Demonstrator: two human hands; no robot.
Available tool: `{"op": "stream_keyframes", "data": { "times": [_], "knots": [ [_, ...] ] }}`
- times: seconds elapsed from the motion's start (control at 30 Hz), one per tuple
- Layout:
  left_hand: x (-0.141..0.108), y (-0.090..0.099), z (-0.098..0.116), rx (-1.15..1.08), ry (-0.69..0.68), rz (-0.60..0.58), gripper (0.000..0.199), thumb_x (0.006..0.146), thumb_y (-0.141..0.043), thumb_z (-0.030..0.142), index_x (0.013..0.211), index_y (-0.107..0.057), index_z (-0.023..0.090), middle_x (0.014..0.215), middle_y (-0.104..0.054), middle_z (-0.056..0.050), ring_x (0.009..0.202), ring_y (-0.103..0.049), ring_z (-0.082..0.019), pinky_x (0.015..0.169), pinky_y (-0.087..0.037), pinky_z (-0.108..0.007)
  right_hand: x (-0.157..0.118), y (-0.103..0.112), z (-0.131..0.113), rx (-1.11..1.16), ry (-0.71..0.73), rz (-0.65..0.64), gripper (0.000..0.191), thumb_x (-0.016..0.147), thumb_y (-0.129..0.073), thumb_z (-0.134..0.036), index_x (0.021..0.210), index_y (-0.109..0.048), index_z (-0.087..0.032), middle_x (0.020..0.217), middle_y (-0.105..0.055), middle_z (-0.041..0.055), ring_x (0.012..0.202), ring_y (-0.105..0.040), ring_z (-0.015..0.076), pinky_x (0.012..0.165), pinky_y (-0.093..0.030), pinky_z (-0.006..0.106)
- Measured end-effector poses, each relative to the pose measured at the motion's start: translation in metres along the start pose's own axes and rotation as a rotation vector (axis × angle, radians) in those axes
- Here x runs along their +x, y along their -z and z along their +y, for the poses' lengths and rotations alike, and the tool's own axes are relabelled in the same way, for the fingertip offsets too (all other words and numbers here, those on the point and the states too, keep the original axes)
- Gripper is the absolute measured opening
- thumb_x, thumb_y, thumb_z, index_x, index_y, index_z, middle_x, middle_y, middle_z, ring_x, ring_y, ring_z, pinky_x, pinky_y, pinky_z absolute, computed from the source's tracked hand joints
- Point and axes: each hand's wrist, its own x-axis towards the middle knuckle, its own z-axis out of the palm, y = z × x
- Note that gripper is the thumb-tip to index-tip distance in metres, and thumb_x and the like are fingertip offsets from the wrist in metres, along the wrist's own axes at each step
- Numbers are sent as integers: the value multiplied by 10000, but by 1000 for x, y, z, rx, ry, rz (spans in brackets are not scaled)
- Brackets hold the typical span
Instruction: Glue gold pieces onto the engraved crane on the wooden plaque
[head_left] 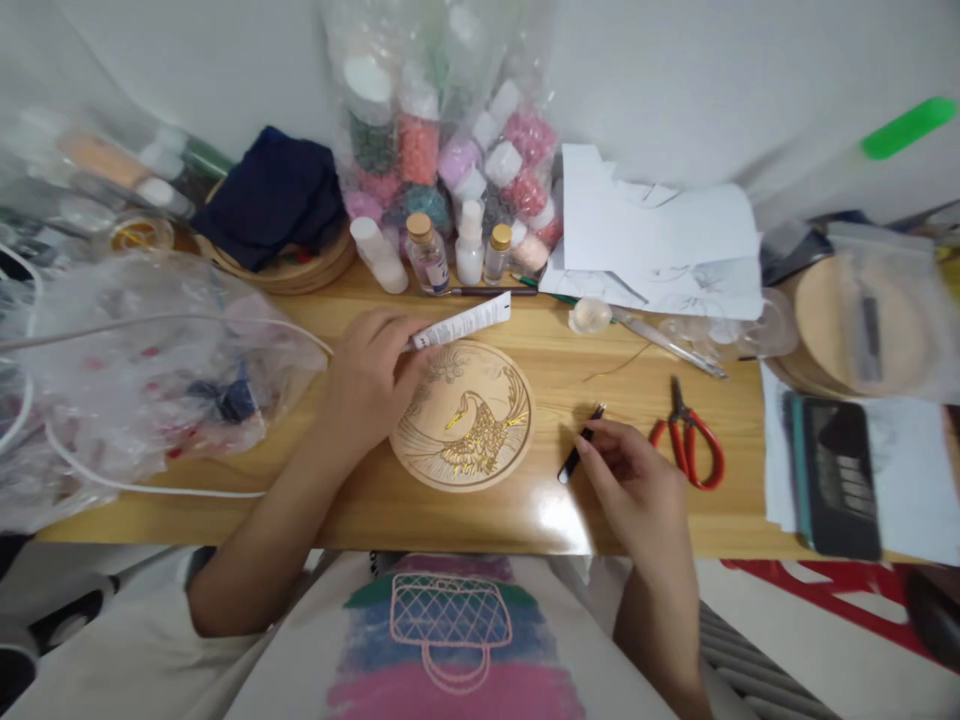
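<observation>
My left hand is closed on one end of a small white squeeze tube with fine printing. The tube points right, over the far edge of a round wooden plaque. A crane is carved on the plaque, with gold lines on its beak, body and wing. To the right of it, the thumb and fingertips of my right hand pinch a short black pen-like stick with a pale end, low over the table. I cannot tell whether the stick touches the wood. Red-handled pliers lie just beyond that hand.
Small bottles stand at the back before a bag of coloured jars. Plastic bags and a white cable crowd the left. Papers lie back right; a phone rests near the right front edge.
</observation>
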Motion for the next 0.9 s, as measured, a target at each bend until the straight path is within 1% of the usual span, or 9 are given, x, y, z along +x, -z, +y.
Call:
{"op": "stream_keyframes", "data": {
  "times": [0.13,0.23,0.33,0.47,0.63,0.73,0.8,0.87,0.9],
  "knots": [
    [1,-8,-16,1,15,-14,191,920,-628,318,1075,-685,221,1004,-677,-20,997,-587,-231,971,-448,-400,-1,-5,1,-110,10,65,318,805,-703,-464,993,-640,-216,612,-595,-43,516,-509,114,535,-422,265],
    [-1,-11,-24,15,4,7,172,925,-630,291,1079,-685,238,998,-686,0,991,-595,-218,971,-456,-384,0,-9,0,-121,5,89,385,808,-696,-461,1090,-605,-215,599,-568,-59,495,-481,113,508,-398,255],
    [-2,-13,-29,83,-10,31,180,947,-585,275,1093,-683,235,1016,-687,-17,1017,-604,-224,960,-465,-391,1,-11,-1,-149,26,78,415,820,-670,-445,1152,-589,-210,600,-547,-62,499,-476,118,505,-390,252],
    [-2,-17,-31,144,-16,50,199,949,-548,277,1094,-676,229,1027,-675,-42,1024,-607,-240,933,-490,-414,3,-12,-4,-222,16,76,465,795,-667,-449,1184,-594,-205,586,-525,-68,498,-476,124,508,-362,251],
    [-1,-21,-35,190,-36,77,247,921,-546,271,1120,-669,190,1062,-663,-91,1029,-604,-271,916,-515,-473,5,-14,-4,-295,45,99,437,790,-563,-352,1194,-609,-191,575,-510,-67,495,-500,128,518,-344,248],
    [-1,-20,-36,220,-69,107,286,935,-511,259,1168,-648,167,1109,-648,-118,1065,-594,-280,937,-504,-494,4,-16,1,-246,84,147,422,777,-564,-324,1172,-622,-187,574,-507,-67,501,-501,125,528,-365,251],
    [-1,-18,-32,240,-112,125,297,950,-496,256,1191,-635,153,1132,-636,-134,1083,-589,-285,939,-501,-500,4,-17,5,-159,110,178,381,776,-588,-308,1137,-635,-197,580,-502,-70,498,-482,115,528,-376,250],
    [-4,-15,-20,251,-175,116,269,968,-490,260,1164,-641,154,1126,-641,-133,1075,-596,-276,927,-508,-484,3,-18,8,-3,145,193,328,782,-611,-280,1101,-651,-214,598,-497,-67,506,-462,107,515,-371,244],
    [-7,-15,-10,252,-218,96,244,977,-487,263,1128,-651,165,1107,-652,-121,1057,-605,-264,913,-515,-467,3,-18,10,99,159,203,297,784,-623,-266,1075,-664,-224,608,-493,-63,512,-452,104,503,-362,241]
  ]
}}
